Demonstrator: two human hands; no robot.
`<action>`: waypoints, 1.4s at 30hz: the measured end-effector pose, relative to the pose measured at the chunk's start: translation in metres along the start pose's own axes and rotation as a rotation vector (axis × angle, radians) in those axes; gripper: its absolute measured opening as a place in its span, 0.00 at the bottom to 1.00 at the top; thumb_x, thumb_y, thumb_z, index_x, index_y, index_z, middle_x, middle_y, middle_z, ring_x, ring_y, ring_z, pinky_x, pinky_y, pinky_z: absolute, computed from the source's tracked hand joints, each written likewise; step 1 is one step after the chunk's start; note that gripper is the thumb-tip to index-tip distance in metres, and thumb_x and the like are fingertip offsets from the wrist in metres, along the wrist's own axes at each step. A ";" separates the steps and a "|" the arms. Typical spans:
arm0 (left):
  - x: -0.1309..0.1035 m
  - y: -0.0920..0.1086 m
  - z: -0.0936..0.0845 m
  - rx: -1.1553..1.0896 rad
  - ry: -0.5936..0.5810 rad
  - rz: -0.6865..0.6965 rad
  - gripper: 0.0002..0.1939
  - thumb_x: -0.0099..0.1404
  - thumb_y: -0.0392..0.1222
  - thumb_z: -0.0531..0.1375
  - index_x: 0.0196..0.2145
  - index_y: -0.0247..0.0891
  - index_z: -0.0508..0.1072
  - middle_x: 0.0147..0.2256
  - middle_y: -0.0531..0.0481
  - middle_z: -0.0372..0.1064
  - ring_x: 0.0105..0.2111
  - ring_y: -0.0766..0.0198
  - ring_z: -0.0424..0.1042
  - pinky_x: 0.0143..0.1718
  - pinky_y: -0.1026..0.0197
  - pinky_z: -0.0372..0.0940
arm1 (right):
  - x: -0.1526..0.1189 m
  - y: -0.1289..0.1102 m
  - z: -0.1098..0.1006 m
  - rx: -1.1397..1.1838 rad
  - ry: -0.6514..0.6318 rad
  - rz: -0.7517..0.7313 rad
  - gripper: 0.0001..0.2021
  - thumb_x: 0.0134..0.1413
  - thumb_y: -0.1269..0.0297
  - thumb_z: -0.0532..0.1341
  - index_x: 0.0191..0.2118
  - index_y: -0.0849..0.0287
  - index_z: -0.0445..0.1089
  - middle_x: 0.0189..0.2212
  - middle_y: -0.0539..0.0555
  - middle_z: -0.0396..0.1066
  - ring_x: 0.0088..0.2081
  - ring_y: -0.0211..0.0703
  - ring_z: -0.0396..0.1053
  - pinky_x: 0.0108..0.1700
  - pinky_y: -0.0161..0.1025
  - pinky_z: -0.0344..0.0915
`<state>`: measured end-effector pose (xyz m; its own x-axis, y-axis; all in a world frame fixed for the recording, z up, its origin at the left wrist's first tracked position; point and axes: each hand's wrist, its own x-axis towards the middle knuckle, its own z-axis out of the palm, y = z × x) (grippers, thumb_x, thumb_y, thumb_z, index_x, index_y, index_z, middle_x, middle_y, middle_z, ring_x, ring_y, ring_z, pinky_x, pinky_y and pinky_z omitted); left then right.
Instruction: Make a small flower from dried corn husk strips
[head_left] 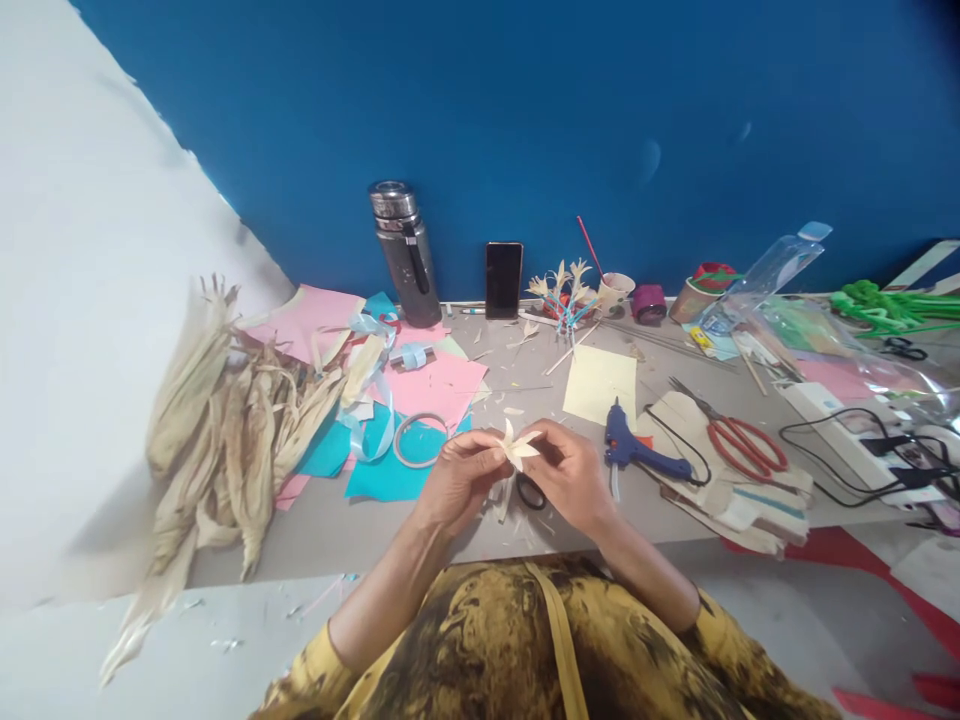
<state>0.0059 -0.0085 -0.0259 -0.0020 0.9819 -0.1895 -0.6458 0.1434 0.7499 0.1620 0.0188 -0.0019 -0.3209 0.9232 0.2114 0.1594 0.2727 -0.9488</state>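
Between my two hands is a pale corn husk flower with pointed petals spread out. My left hand pinches it from the left, fingers closed. On the other side, my right hand grips its petals between thumb and fingers. Just below, a black-handled tool, probably scissors, lies partly hidden by my right hand among husk scraps. A blue glue gun rests right of my right hand. Near my left hand a roll of tape lies on blue paper.
Dried corn husks pile up at the left. Behind stand a thermos, a phone and finished husk flowers. Red-handled scissors, gloves, a power strip and a plastic bottle occupy the right.
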 end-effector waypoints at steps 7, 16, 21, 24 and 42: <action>0.002 0.001 0.005 0.069 -0.009 0.141 0.07 0.48 0.39 0.74 0.25 0.38 0.81 0.24 0.53 0.68 0.25 0.69 0.65 0.30 0.63 0.61 | 0.003 0.004 -0.015 0.271 -0.004 0.121 0.10 0.56 0.61 0.64 0.42 0.58 0.74 0.31 0.51 0.72 0.24 0.34 0.59 0.26 0.33 0.56; 0.002 -0.003 0.004 0.217 -0.101 0.161 0.04 0.53 0.40 0.72 0.28 0.39 0.82 0.23 0.54 0.62 0.24 0.69 0.59 0.28 0.62 0.57 | 0.020 0.001 -0.035 0.482 -0.353 0.276 0.16 0.51 0.51 0.69 0.35 0.62 0.77 0.21 0.47 0.62 0.23 0.32 0.51 0.24 0.33 0.46; 0.001 -0.004 -0.002 0.328 -0.078 0.197 0.05 0.55 0.42 0.71 0.30 0.38 0.82 0.25 0.53 0.63 0.25 0.69 0.60 0.28 0.63 0.56 | 0.023 0.005 -0.035 0.479 -0.380 0.317 0.17 0.50 0.51 0.69 0.33 0.63 0.77 0.20 0.47 0.61 0.22 0.32 0.52 0.24 0.33 0.44; 0.000 -0.005 -0.003 0.348 -0.068 0.199 0.05 0.58 0.42 0.69 0.31 0.38 0.81 0.26 0.54 0.62 0.25 0.70 0.59 0.28 0.64 0.55 | 0.024 0.006 -0.034 0.423 -0.368 0.311 0.16 0.49 0.52 0.69 0.32 0.63 0.77 0.18 0.46 0.60 0.21 0.31 0.50 0.23 0.33 0.45; -0.004 -0.008 -0.004 0.401 -0.035 0.195 0.07 0.62 0.44 0.66 0.32 0.38 0.78 0.30 0.52 0.64 0.28 0.68 0.62 0.31 0.65 0.58 | 0.018 0.009 -0.022 0.372 -0.271 0.308 0.15 0.52 0.53 0.68 0.30 0.62 0.76 0.16 0.44 0.56 0.19 0.30 0.48 0.21 0.32 0.42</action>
<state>0.0078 -0.0137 -0.0334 -0.0640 0.9979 -0.0036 -0.2892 -0.0151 0.9572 0.1782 0.0442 -0.0013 -0.5481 0.8291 -0.1108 -0.0407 -0.1587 -0.9865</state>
